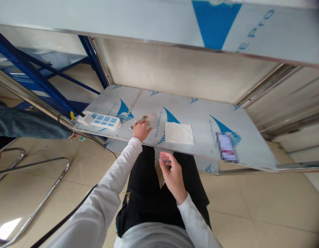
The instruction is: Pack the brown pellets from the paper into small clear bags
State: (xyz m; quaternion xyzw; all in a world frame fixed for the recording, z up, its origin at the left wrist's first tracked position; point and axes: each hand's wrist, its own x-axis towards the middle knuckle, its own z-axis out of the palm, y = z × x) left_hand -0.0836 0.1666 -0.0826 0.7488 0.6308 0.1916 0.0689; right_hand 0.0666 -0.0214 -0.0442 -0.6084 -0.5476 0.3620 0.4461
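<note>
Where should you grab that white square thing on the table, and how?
I'd pinch the white square by its near right corner, coming from the person's side with the right hand. It lies flat and looks thin, so a corner should lift more easily than the middle, and its near edge faces that hand.

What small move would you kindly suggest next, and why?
Probably gather the clear plastic with the left hand: its fingers lie at the plastic, while the right hand is off the table and looks empty.
</note>
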